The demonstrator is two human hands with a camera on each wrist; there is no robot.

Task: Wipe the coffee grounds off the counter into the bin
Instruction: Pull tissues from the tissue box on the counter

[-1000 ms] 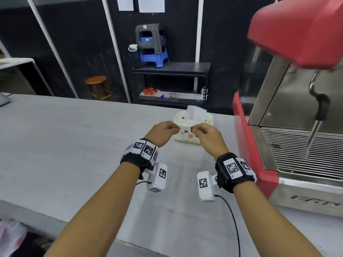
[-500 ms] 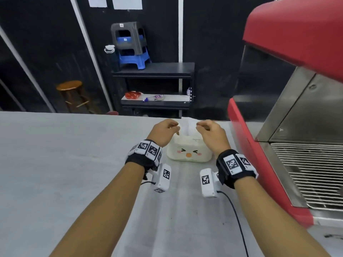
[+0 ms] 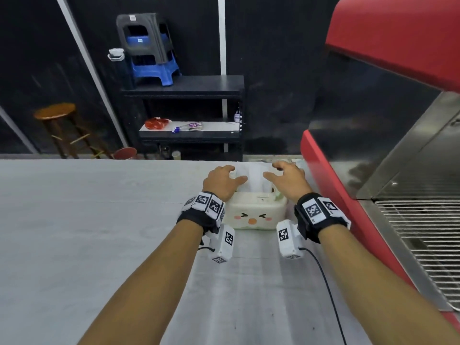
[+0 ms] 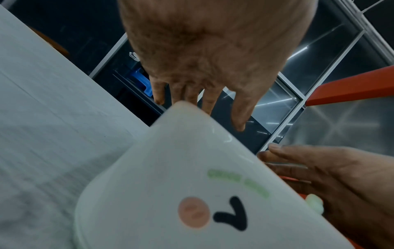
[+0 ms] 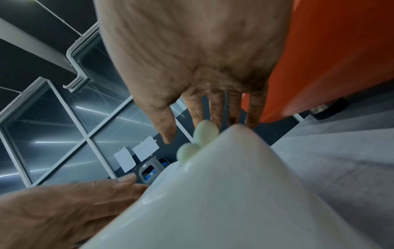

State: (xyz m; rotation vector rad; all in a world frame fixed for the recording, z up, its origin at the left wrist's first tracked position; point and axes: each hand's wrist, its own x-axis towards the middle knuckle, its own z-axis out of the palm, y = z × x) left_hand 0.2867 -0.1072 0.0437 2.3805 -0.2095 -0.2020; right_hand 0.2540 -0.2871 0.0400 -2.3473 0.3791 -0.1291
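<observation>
A white tissue box [image 3: 254,215] with a cartoon face stands on the grey counter [image 3: 87,232] near its far edge. A white tissue [image 3: 254,179] sticks up from its top. My left hand [image 3: 224,179] and right hand [image 3: 286,176] hover over the box's far side, one on each side of the tissue, fingers spread and straight, holding nothing. The left wrist view shows the left hand [image 4: 204,67] open above the box [image 4: 170,193]. The right wrist view shows the right hand [image 5: 202,67] open above the box [image 5: 224,202]. No coffee grounds show plainly.
A red espresso machine [image 3: 373,46] with a steel drip grate [image 3: 428,232] fills the right side, close to my right arm. Beyond the counter stand a black shelf [image 3: 189,88], stacked stools [image 3: 149,51], a wooden stool [image 3: 56,112] and a red round container [image 3: 125,153] on the floor.
Both hands were curled with fingertips pinched close together over the box; now they are spread open and reach further over it. The view has moved closer and tilted down.
</observation>
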